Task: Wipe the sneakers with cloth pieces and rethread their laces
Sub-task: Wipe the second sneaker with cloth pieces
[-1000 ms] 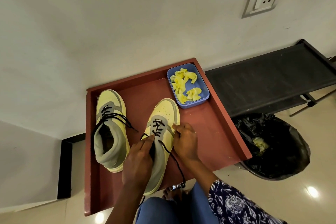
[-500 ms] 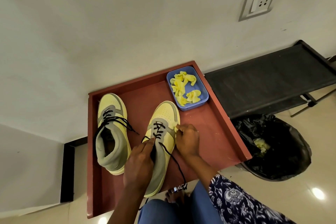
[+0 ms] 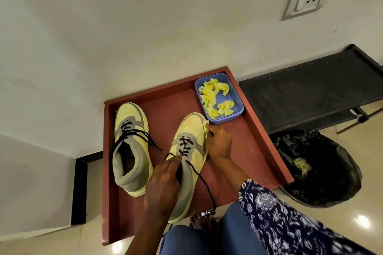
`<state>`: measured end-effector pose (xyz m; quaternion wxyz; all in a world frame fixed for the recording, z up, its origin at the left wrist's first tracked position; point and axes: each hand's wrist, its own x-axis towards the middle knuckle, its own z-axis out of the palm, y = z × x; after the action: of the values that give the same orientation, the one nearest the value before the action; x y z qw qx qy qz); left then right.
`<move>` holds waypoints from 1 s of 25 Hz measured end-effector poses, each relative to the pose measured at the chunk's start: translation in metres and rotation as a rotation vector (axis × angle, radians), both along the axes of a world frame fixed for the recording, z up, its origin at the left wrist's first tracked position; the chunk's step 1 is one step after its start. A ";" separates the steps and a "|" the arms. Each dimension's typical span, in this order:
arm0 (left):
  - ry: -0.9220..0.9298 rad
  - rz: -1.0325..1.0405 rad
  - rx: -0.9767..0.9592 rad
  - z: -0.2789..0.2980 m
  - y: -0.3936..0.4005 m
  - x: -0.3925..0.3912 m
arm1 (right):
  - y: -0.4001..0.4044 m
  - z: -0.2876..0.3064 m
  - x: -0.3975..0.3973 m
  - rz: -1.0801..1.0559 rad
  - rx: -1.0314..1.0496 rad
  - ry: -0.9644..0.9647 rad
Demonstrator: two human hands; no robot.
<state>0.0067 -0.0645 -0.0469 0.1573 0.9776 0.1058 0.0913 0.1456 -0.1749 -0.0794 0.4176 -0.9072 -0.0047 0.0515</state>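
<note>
Yellow cloth is showing as a small pale scrap at the tips of our right hand (image 3: 217, 143), whose fingers are pinching it against the outer toe edge of the right sneaker (image 3: 189, 151); we are wiping that side wall, it seems, while the shoe is standing on the red tray (image 3: 259, 140). Our left hand (image 3: 163, 188) is curling over the grey collar, thumb and fingers gripping it near the black lace (image 3: 199, 174), probably so the shoe is not sliding under the rubbing. That lace is trailing loose off the tray's near edge. We are keeping the left sneaker (image 3: 130, 147) well apart, laced. Spare cloth pieces (image 3: 211, 97) are lying in the blue box (image 3: 238, 109), just beside the toe, close for reaching.
</note>
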 end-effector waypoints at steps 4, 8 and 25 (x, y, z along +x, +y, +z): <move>-0.020 0.011 -0.001 0.002 -0.002 0.000 | -0.004 -0.005 -0.047 -0.018 0.040 -0.001; -0.029 0.013 -0.002 0.003 -0.002 -0.001 | -0.009 -0.007 -0.065 0.029 0.052 0.050; -0.047 0.010 -0.030 0.001 0.000 0.000 | 0.001 0.015 -0.022 0.125 -0.047 0.013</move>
<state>0.0067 -0.0646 -0.0459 0.1739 0.9722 0.1082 0.1132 0.1234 -0.1737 -0.0643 0.3922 -0.9143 -0.0577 0.0834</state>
